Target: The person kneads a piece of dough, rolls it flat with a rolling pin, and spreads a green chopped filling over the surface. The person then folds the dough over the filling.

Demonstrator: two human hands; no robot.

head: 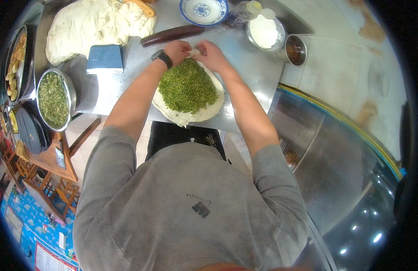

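Note:
A flattened round of dough (209,114) lies on the steel worktop, heaped with finely chopped green filling (188,86). At its far edge, my left hand (177,51) and my right hand (210,56) pinch the dough between thumbs and fingers, drawing a small fold up between them. The near rim of the dough lies flat around the filling, close to the front edge of the worktop. Just beyond my hands rests a dark rolling pin (171,35).
Left stand a large dough mass (97,27), a blue dough scraper (105,57), a steel bowl of green filling (54,99) and a pan of browned pieces (16,67). Behind are a blue-and-white bowl (203,13), a bowl of white powder (264,33) and a steel cup (296,50).

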